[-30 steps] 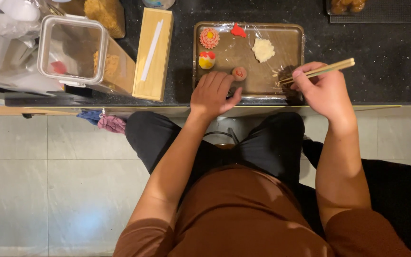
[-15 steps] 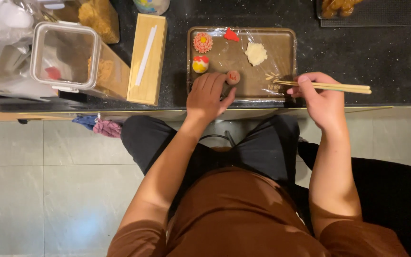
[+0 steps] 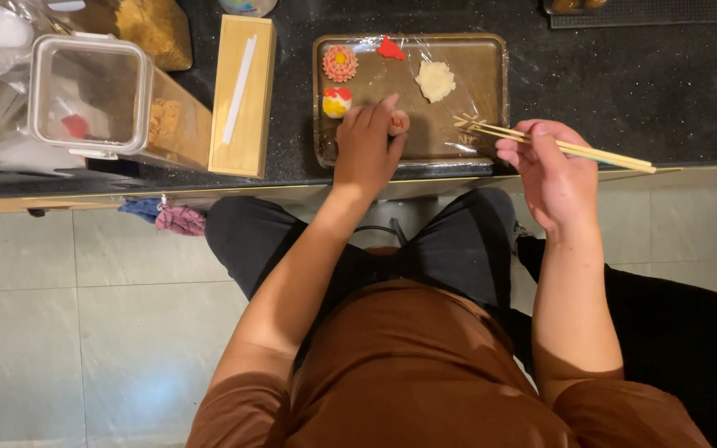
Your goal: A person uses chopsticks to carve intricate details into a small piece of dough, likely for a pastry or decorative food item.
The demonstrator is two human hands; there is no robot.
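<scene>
On tray [image 3: 491, 91] | left hand [image 3: 365, 148] pinching pink sweet [image 3: 398, 123] | right hand [image 3: 553, 170] gripping chopsticks [image 3: 599, 153]

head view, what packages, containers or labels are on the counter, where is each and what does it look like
Clear plastic container: far left, square, white clip-on rim, crumbs and a red bit inside.
Wooden box: between container and tray, long, pale, a white strip on its lid.
Clear bag: top left, holds brown crumbs.
Tray: centre, brown, rectangular, wrapped in clear film, by the left hand.
No labels, signs or screens readable.
</scene>
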